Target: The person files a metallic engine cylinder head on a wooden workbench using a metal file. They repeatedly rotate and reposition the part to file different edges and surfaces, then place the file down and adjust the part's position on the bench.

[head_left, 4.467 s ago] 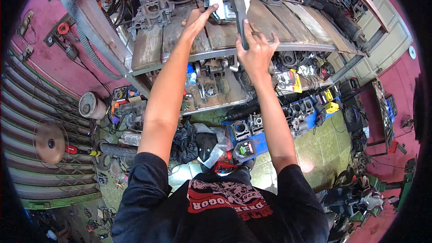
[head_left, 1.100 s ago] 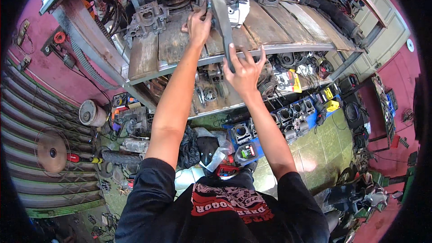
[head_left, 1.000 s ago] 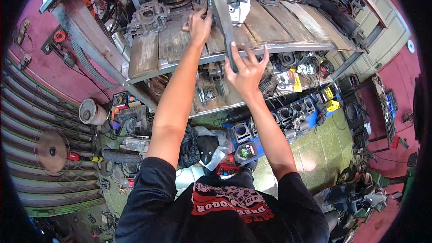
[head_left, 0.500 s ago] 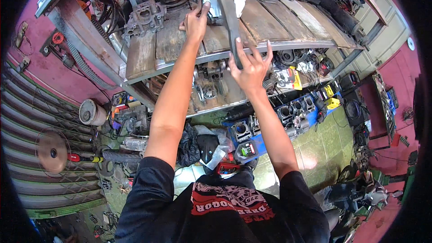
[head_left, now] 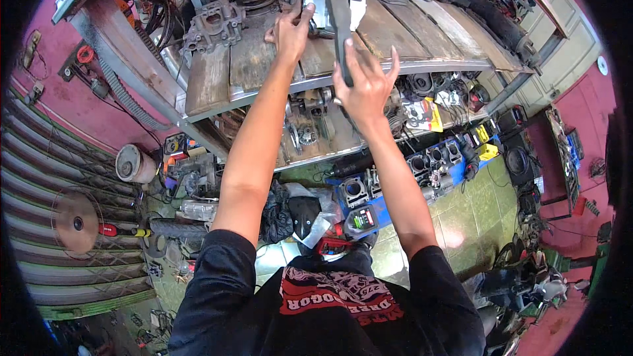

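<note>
A grey tool (head_left: 339, 10) is contrasting with a silvery part (head_left: 319, 1). The bench (head_left: 389, 31) is showing brown, the wall (head_left: 589, 151) pink.

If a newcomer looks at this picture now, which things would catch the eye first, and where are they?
Probably the long grey bar in the right hand, raised before a shiny metal part on the wooden bench top, with the left hand at that part's left side. Next, perhaps, the round reddish-brown disc at far left, before the ribbed shutter.
</note>
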Motion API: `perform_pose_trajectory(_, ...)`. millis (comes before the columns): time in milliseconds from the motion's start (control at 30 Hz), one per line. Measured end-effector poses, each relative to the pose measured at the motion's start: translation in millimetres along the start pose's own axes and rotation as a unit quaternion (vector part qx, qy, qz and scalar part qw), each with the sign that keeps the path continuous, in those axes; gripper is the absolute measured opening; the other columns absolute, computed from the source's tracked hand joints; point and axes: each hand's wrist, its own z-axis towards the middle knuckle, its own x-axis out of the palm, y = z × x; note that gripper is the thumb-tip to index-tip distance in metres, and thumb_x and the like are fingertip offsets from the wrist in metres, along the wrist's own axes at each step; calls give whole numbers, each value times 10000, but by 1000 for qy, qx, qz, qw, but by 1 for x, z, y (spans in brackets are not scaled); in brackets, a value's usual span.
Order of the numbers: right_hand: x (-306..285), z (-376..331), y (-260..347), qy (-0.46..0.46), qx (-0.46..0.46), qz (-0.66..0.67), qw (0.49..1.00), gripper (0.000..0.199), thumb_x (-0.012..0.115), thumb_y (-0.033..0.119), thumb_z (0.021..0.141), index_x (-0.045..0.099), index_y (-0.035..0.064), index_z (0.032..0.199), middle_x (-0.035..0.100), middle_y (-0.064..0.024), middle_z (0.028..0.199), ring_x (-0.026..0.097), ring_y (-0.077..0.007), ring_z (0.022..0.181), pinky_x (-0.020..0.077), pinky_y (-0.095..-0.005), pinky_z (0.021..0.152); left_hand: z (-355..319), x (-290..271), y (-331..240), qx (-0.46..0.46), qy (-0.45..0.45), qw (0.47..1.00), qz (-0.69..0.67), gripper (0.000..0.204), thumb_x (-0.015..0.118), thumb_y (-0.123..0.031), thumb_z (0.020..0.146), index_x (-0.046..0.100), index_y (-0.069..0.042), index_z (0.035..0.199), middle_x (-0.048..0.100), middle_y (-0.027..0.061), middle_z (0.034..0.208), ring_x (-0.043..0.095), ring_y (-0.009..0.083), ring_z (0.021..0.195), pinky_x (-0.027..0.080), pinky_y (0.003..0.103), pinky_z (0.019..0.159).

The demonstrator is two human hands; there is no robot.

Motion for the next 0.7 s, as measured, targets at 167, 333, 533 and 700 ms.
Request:
perform_pose_trajectory(167, 8, -36, -4, 23, -5, 14, 1000, 634, 783, 187, 768, 624, 80, 1373, 713, -82, 749, 688, -253, 971, 281, -646, 1129, 2, 2, 9, 1, -25, 1000, 19, 624, 580, -621, 939, 685, -147, 1332, 732, 218, 1099, 649, 376, 1098, 277, 512, 1061)
perform_pose_trajectory(333, -14, -33, 9, 35, 9, 52, 998, 609, 795, 178, 758, 658, 83, 1344, 715, -72, 735, 689, -215, 964, 276, -635, 1137, 6, 3, 21, -11, -18, 1000, -11, 628, 589, -602, 954, 717, -46, 1216, 732, 188, 1078, 648, 303, 1043, 380, 434, 1008)
perform_pose_trajectory(533, -2, -6, -3, 0, 15, -11, 1000, 570, 777, 203, 789, 661, 68, 1330, 691, -83, 670, 676, -242, 934, 297, -611, 1117, 5, 7, 16, -6, -28, 999, -24, 662, 590, -614, 950, 729, -22, 1210, 727, 209, 1115, 645, 297, 1083, 389, 425, 1039)
perform_pose_trajectory(700, -16, -51, 15, 40, 9, 58, 997, 572, 776, 184, 779, 666, 72, 1329, 705, -64, 700, 663, -237, 877, 303, -610, 1114, 4, 1, 13, -38, -2, 997, -62, 686, 583, -630, 935, 720, -25, 1229, 699, 280, 1167, 633, 412, 1155, 352, 482, 1077)
